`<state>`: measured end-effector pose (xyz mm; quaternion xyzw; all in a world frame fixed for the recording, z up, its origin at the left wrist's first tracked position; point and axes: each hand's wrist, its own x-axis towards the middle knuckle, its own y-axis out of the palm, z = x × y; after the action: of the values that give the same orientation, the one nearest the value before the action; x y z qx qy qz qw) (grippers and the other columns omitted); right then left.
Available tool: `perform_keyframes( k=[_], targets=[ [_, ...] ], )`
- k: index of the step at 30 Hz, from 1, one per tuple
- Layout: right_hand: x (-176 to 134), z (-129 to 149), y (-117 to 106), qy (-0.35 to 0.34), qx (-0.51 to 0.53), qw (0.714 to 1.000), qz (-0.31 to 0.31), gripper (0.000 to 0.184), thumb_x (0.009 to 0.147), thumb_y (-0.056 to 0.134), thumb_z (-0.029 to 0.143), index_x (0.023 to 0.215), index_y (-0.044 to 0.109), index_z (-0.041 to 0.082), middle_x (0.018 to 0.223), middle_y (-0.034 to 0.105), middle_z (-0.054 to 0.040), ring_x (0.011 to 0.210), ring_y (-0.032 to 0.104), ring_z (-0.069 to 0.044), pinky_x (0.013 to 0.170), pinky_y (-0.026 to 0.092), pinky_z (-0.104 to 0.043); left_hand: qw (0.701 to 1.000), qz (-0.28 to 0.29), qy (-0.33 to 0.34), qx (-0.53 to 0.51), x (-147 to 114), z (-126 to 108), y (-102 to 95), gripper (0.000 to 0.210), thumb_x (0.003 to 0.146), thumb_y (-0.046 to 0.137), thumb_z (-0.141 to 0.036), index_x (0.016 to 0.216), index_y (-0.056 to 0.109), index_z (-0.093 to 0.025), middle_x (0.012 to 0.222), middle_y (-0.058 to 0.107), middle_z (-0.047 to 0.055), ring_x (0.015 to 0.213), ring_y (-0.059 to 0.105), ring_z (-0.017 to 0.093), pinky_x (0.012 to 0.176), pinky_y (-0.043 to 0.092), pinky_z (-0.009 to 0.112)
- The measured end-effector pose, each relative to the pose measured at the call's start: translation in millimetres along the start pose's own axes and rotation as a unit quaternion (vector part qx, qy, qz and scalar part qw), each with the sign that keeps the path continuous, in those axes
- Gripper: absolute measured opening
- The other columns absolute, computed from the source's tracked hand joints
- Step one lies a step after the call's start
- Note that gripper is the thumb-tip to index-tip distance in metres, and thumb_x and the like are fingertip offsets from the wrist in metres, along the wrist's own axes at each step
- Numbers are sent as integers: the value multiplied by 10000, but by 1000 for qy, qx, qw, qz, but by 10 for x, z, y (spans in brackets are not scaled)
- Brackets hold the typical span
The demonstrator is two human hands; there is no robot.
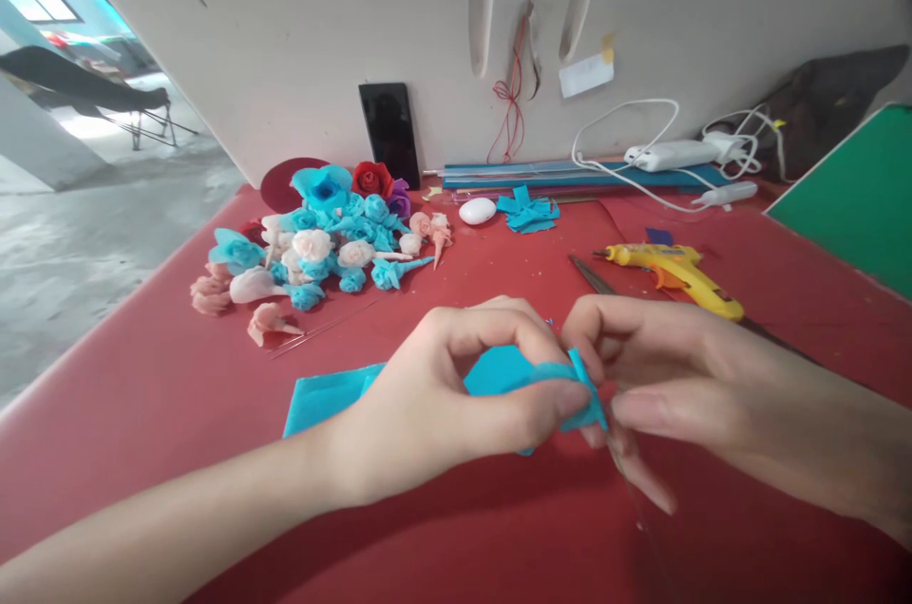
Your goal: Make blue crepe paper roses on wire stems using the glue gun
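Observation:
My left hand (pixel 427 405) pinches a small strip of blue crepe paper (pixel 585 400) between thumb and fingers, its narrow edge standing up at the fingertips. Close against that edge, my right hand (pixel 684 376) has its fingers curled and its thumb drawn in. A faint thin strand (pixel 639 525) hangs below the right fingers; what they grip is too fine to make out. Beneath my left hand lies a folded sheet of blue crepe paper (pixel 324 395) on the red table (pixel 463 528), partly hidden by the hand.
Paper flowers (pixel 313 246) in blue, white, pink and red are heaped at the back left. Blue scraps (pixel 528 210) lie beside a white oval object (pixel 477 211). A yellow glue gun (pixel 676 273) and scissors (pixel 590 275) are behind my right hand. A phone (pixel 390 134) leans on the wall.

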<state>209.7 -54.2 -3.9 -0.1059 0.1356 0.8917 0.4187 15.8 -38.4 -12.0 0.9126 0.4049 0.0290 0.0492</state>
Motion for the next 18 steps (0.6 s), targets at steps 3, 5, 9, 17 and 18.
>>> perform_keyframes(
  k=[3, 5, 9, 17, 18],
  targets=[
    [-18, -7, 2, -2, -4, 1000, -3, 58, 844, 524, 134, 822, 508, 185, 765, 534, 50, 550, 570, -37, 540, 495, -144, 1000, -5, 9, 12, -7, 12, 5, 120, 806, 622, -200, 694, 588, -171, 779, 563, -25, 692, 547, 110, 658, 450, 258],
    [-27, -10, 10, -3, -16, 1000, -11, 64, 838, 538, 139, 815, 502, 187, 759, 531, 55, 545, 567, -32, 530, 488, -132, 999, -17, 21, 23, -11, 11, 14, 120, 807, 616, -178, 690, 593, -172, 769, 569, -29, 710, 547, 102, 671, 449, 240],
    [-21, -10, 37, -1, -27, 999, -27, 75, 831, 519, 117, 807, 495, 184, 746, 540, 59, 542, 566, -26, 538, 494, -121, 997, -45, 26, 52, -10, -9, 47, 130, 790, 618, -143, 666, 586, -169, 759, 579, -32, 729, 562, 98, 695, 457, 225],
    [24, -4, 76, -1, -12, 999, -51, 111, 816, 471, 65, 801, 476, 175, 730, 531, 69, 525, 542, -9, 513, 485, -97, 995, -70, -5, 70, 10, -14, 68, 138, 761, 613, -119, 645, 557, -170, 705, 578, -35, 658, 547, 96, 622, 454, 224],
    [23, -6, 74, -3, -10, 998, -55, 116, 810, 468, 58, 800, 479, 173, 729, 529, 69, 529, 538, -7, 516, 489, -97, 995, -69, -11, 69, 8, -11, 65, 134, 762, 609, -120, 651, 553, -172, 695, 578, -35, 647, 543, 98, 612, 452, 228]
  ],
)
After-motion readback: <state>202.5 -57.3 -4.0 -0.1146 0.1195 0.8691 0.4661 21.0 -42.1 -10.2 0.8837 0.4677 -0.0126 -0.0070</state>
